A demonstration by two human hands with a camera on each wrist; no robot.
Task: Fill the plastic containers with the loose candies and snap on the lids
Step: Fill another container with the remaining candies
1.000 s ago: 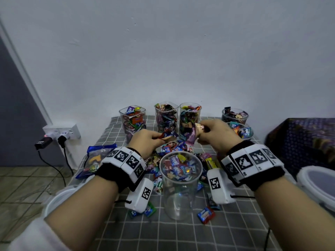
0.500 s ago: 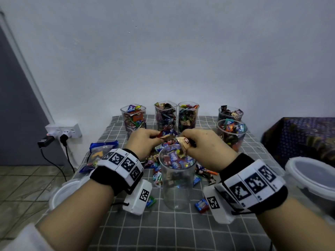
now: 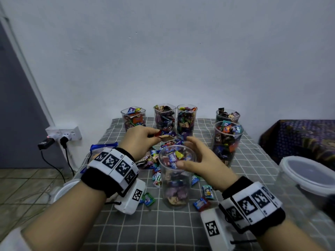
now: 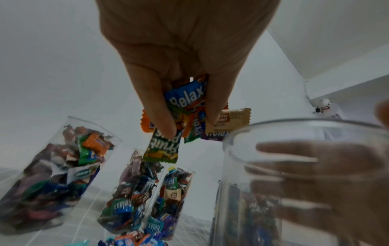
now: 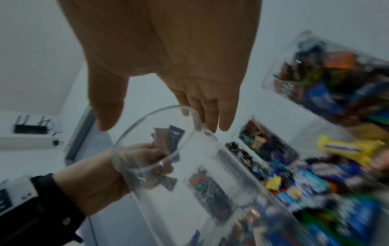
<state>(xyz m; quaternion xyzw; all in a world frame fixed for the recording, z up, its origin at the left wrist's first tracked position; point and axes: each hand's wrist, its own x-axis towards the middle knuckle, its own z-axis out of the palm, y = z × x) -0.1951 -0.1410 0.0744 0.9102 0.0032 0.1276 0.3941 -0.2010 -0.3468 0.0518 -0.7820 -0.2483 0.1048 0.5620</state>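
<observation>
While a white wall socket with plugged-in black adapters hangs at the far left, a round white lid lies at the left edge of the desk, whose grey checked cloth carries everything else. Beside the lid, a blue plastic candy bag peeks out behind the left wrist. The left hand hovers beyond the nearest cup with its grip pinched on a bunch of wrapped candies; the left wrist view shows a blue wrapper, a green one and a beige one fanned out between thumb and fingers, just left of the cup's rim. Behind it, along the wall, stand three clear plastic cups filled with candies. A heap of loose wrapped candies lies on the cloth between those cups and the tall clear plastic container at the centre, which stands upright, lidless and holding candies up to near its rim. More single candies lie scattered around its base. The right hand is at the container's right side, its grip spread apart with straight fingers; the thumb lies at the near rim and, in the right wrist view, the fingertips reach the far rim. Further right stand two more filled clear cups, one behind the other. At the right edge sits a clear tub with a white-rimmed lid.
</observation>
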